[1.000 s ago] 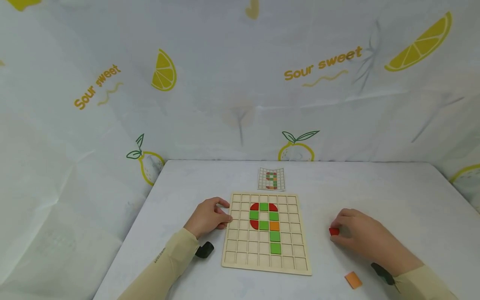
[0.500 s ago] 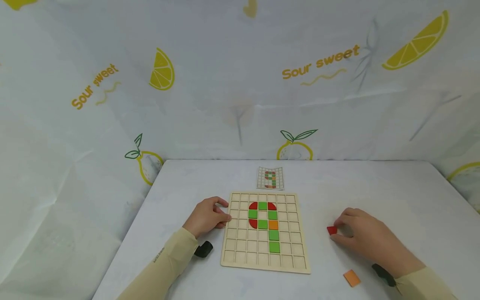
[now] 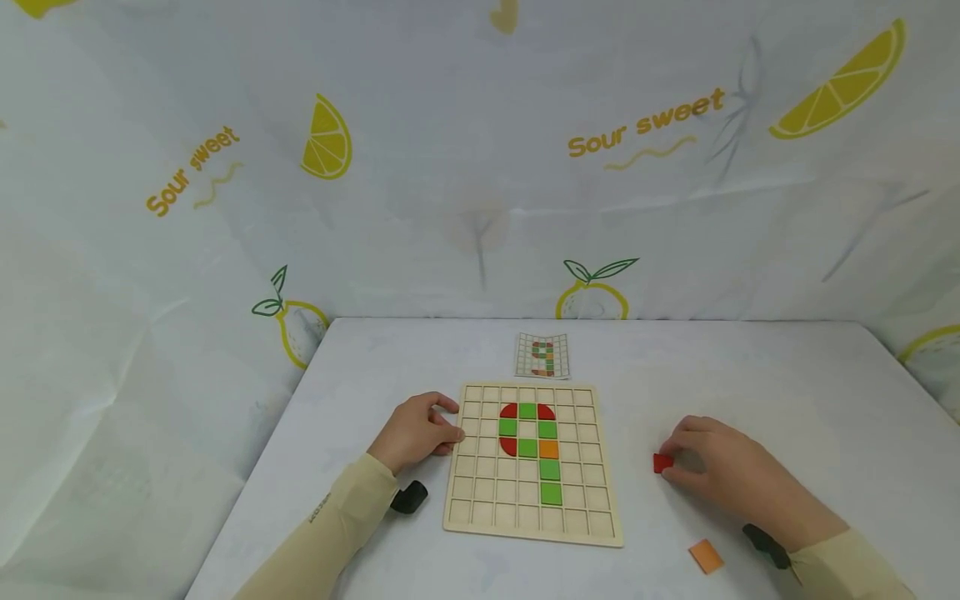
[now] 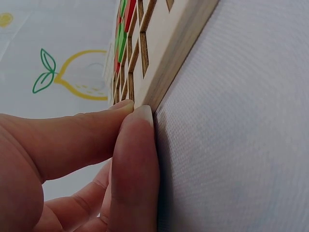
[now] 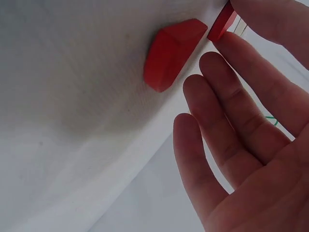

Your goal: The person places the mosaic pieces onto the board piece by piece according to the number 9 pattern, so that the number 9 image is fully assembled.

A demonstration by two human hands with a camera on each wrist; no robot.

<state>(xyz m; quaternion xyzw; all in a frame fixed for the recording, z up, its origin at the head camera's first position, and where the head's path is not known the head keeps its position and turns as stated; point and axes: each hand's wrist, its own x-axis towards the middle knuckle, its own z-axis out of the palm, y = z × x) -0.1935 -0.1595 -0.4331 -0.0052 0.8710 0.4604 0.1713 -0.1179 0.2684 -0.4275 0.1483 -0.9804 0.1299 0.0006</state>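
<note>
A wooden grid board [image 3: 504, 494] lies mid-table with red, green and orange tiles set in a 9-like figure. At its left edge, my left hand [image 3: 417, 432] holds the rim between thumb and index finger; the left wrist view shows both fingertips against the board's edge [image 4: 169, 55]. To the right of the board, my right hand [image 3: 723, 467] pinches a red tile [image 5: 223, 21] between thumb and index finger, the other fingers spread loosely. A second red tile [image 5: 174, 53], with one rounded side, lies on the cloth beside those fingers in the right wrist view.
A small printed card [image 3: 542, 356] with a coloured grid pattern lies behind the board. An orange square tile [image 3: 707, 557] rests near the front, below the right hand. A lemon-print cloth [image 3: 450, 208] hangs behind the white table [image 3: 697, 358].
The red tile at my right fingertips has shifted slightly leftward and shows a little more beyond them. My left hand and the board keep their places.
</note>
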